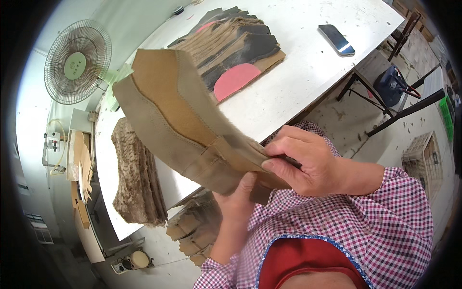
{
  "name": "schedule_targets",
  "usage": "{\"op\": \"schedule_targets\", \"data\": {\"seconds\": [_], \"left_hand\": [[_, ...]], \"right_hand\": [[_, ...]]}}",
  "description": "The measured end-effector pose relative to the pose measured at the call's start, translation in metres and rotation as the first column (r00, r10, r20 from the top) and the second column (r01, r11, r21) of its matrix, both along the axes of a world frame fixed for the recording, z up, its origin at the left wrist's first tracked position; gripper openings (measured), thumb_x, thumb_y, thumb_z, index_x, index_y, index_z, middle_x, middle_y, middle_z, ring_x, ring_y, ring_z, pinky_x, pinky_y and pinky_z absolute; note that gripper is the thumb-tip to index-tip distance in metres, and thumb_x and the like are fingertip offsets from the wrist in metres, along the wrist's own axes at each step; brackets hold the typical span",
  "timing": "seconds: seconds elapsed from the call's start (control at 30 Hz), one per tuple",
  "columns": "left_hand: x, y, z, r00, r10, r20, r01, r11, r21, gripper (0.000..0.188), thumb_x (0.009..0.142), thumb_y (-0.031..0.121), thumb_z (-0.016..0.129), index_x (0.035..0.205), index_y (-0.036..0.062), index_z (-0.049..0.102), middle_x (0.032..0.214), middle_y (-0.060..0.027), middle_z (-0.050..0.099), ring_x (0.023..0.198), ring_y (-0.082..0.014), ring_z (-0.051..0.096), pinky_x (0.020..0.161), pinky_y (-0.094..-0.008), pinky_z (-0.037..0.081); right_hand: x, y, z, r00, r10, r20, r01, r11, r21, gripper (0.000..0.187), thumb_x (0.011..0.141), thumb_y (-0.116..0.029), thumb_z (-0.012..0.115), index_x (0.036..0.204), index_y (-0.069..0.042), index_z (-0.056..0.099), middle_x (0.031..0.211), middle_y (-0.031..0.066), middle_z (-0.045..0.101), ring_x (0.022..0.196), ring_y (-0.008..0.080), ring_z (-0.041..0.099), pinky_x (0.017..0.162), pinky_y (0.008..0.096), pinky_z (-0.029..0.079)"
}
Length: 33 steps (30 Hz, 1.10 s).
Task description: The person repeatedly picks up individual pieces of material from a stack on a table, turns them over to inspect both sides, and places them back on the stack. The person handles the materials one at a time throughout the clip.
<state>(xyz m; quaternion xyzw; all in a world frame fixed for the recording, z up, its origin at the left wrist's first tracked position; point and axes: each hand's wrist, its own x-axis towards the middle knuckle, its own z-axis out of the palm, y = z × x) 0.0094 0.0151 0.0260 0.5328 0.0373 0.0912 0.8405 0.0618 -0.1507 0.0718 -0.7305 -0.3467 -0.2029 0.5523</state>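
I hold a stitched boot upper (168, 96) of tan and taupe suede-like material, with a furry edge along one side. My left hand (237, 198) is closed on its lower end from below, the thumb lying on the front face. With thumb and fingertips my right hand (305, 161) pinches the right edge near the same end. The upper stretches up and left from my hands, over the white table. Its back is hidden from me.
On the white table (303, 72) lie a stack of grey and tan pieces (240, 43) with pink patches, a pile of brown furry pieces (137, 178) and a phone (337, 40). A fan (78, 61) stands at left. Below are more tan pieces (192, 226) and a crate (423, 159).
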Motion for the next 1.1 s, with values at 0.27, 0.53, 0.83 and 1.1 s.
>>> {"op": "schedule_targets", "data": {"seconds": [0.27,0.53,0.83,1.1], "left_hand": [[0.001,-0.005,0.001,0.997,-0.073,0.006,0.073,0.997,-0.025,0.047,0.081,0.003,0.074,0.123,-0.0027,0.052,0.115,-0.0105,0.062,0.105,-0.0211,0.06,0.093,-0.0341,0.048],[-0.001,-0.009,-0.006,0.995,-0.091,-0.042,0.094,0.993,0.075,0.045,0.082,0.004,0.075,0.122,-0.0013,0.055,0.115,-0.0095,0.062,0.104,-0.0202,0.06,0.092,-0.0334,0.048],[-0.01,-0.018,-0.011,0.977,-0.145,-0.156,0.165,0.979,0.123,0.047,0.081,0.01,0.078,0.121,-0.002,0.056,0.113,-0.0087,0.063,0.101,-0.0189,0.061,0.088,-0.0313,0.05],[-0.015,-0.027,-0.025,0.966,-0.229,-0.121,0.249,0.949,0.193,0.042,0.081,0.01,0.078,0.118,-0.0008,0.061,0.112,-0.0074,0.066,0.1,-0.0183,0.061,0.088,-0.0314,0.05]], "right_hand": [[-0.001,-0.003,0.007,0.996,0.049,-0.073,-0.048,0.999,0.023,0.011,0.079,0.0,0.067,0.086,0.001,0.059,0.072,0.0117,0.055,0.06,0.0255,0.054,0.052,0.033,0.043],[0.003,-0.004,0.007,0.984,0.046,-0.172,-0.042,0.999,0.031,0.011,0.081,-0.004,0.066,0.088,0.001,0.059,0.074,0.0124,0.059,0.06,0.024,0.059,0.053,0.0319,0.046],[0.008,-0.004,0.017,0.922,0.112,-0.37,-0.036,0.978,0.207,0.004,0.086,-0.001,0.063,0.086,0.001,0.059,0.074,-0.0024,0.055,0.061,0.0006,0.044,0.051,0.0178,0.037],[0.035,-0.008,0.037,0.905,0.093,-0.414,0.074,0.926,0.369,0.012,0.087,-0.008,0.066,0.088,0.003,0.063,0.075,0.0005,0.063,0.068,0.0028,0.054,0.059,0.0186,0.046]]}}
